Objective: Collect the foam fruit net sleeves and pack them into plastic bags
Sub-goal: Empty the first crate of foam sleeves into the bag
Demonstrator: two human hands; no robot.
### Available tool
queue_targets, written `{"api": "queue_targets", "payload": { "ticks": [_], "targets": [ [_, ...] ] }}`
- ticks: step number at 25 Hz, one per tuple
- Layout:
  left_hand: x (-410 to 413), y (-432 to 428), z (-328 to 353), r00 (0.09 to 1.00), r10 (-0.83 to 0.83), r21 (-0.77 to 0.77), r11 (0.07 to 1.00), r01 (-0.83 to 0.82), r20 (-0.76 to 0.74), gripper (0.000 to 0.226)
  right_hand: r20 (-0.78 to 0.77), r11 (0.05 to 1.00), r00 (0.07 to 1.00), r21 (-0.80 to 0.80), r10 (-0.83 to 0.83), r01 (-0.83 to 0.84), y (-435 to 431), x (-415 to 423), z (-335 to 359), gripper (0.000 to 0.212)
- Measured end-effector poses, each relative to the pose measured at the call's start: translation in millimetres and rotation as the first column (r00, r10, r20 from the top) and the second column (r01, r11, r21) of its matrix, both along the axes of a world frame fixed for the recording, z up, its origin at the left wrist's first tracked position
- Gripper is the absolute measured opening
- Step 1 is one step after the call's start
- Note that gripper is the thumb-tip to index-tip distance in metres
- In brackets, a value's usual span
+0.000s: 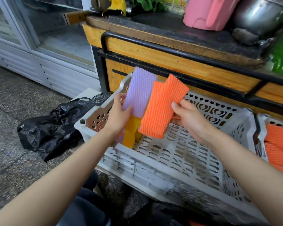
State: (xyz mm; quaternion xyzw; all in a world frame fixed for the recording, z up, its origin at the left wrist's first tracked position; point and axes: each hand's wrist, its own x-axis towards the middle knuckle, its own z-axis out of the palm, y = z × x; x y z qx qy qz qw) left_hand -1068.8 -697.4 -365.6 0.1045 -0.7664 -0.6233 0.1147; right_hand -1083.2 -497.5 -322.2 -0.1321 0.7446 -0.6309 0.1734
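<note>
Gripping purple sleeve (pixel 140 92) in left hand (pixel 119 118), orange sleeves (pixel 163 105) in right hand (pixel 191 118) over crate's (pixel 91 126) left end; seemingly light, squashy; pinch ends.

Sleeves (pixel 162 110) above crate (pixel 142 170); bag (pixel 47 128) left, perhaps touching.

Speckled stone floor (pixel 15 98), wooden counter (pixel 170 61)

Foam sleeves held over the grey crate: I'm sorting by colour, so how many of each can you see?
purple sleeve: 1
orange sleeves: 2, overlapping
yellow sleeve: 1
Total: 4
</note>
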Motion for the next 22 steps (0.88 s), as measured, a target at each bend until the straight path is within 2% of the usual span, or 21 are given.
{"api": "queue_targets", "payload": {
  "ticks": [3, 6, 8, 10, 12, 14, 15, 17, 20, 22],
  "targets": [
    [11.9, -1.4, 5.8, 0.995, -0.086, 0.065, 0.994, 0.083, 0.045, 0.032, -0.037, 0.999, 0.999, 0.034, 0.019, -0.018, -8.4, 2.4, 6.0, 0.022],
    [11.6, -0.5, 8.6, 0.978, -0.199, 0.118, 0.974, 0.191, 0.055, 0.033, -0.136, 0.989, 0.99, 0.137, -0.029, 0.048, -19.6, -0.3, 8.7, 0.023],
    [7.8, -3.5, 9.0, 0.974, -0.222, 0.202, 0.957, 0.209, 0.047, 0.029, -0.145, 0.988, 0.988, 0.141, -0.05, 0.071, -27.0, -2.7, 11.1, 0.026],
    [12.2, -4.2, 10.6, 0.968, -0.249, 0.222, 0.946, 0.236, 0.032, 0.042, -0.164, 0.991, 0.986, 0.125, -0.032, 0.053, -35.9, -4.2, 12.4, 0.028],
    [17.2, -6.2, 14.7, 0.979, -0.204, 0.101, 0.974, 0.205, -0.023, 0.049, -0.176, 0.996, 0.984, 0.07, -0.04, 0.053, -46.1, -5.4, 15.3, 0.028],
    [17.8, -13.4, 14.6, 0.991, -0.079, -0.013, 0.997, 0.078, -0.106, 0.052, -0.207, 0.991, 0.972, 0.044, -0.114, 0.125, -55.5, -9.0, 10.8, 0.032],
    [16.5, -17.4, 12.6, 0.99, -0.02, -0.043, 0.999, 0.014, -0.138, 0.05, -0.232, 0.982, 0.961, 0.079, -0.149, 0.172, -58.7, -11.2, 4.8, 0.036],
    [13.6, -25.8, 9.3, 0.983, 0.066, -0.058, 0.995, -0.077, -0.17, 0.048, -0.241, 0.947, 0.963, 0.263, -0.123, 0.187, -63.5, -15.2, -18.2, 0.044],
    [14.2, -29.9, 4.0, 0.978, 0.077, -0.088, 0.991, -0.096, -0.192, 0.049, -0.04, 0.859, 0.994, 0.507, 0.106, -0.071, -68.9, -12.3, -66.3, 0.046],
    [12.7, -30.6, 1.6, 0.977, 0.08, -0.089, 0.991, -0.098, -0.196, 0.049, 0.102, 0.779, 0.981, 0.596, 0.166, -0.194, -75.4, -6.4, -85.1, 0.041]
  ]
}}
